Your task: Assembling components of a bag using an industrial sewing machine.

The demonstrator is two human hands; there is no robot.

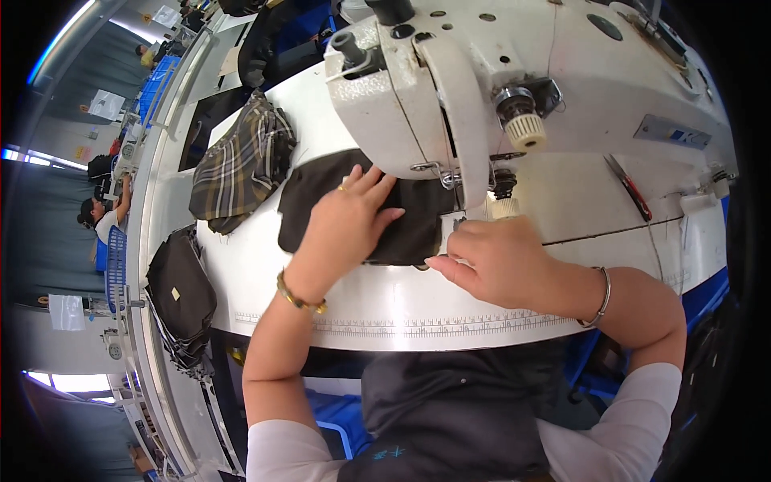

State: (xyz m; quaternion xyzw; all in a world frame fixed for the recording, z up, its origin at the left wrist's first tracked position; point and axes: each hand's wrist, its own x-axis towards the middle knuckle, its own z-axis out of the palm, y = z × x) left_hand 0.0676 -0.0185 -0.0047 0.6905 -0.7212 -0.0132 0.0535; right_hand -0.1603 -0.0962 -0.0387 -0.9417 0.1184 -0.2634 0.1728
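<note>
A dark fabric piece (pixel 309 189) lies flat on the white sewing table, its right end beneath the head of a sewing machine (pixel 450 104). My left hand (pixel 347 225) rests on this fabric with its fingers spread, a ring on one finger and a bracelet at the wrist. Close to the needle area and the fabric's right edge, my right hand (pixel 502 261) has its fingers curled in, thumb pointing left. Whatever lies between those fingers is hidden; only the fabric's corner shows beside the thumb.
Plaid fabric pieces (pixel 245 165) lie stacked left of my left hand. More dark pieces (pixel 181 297) hang over the table's left edge. Red-handled snips (pixel 630 189) lie on the right. A ruler strip (pixel 434 329) runs along the front edge. Another person (pixel 104 217) sits far left.
</note>
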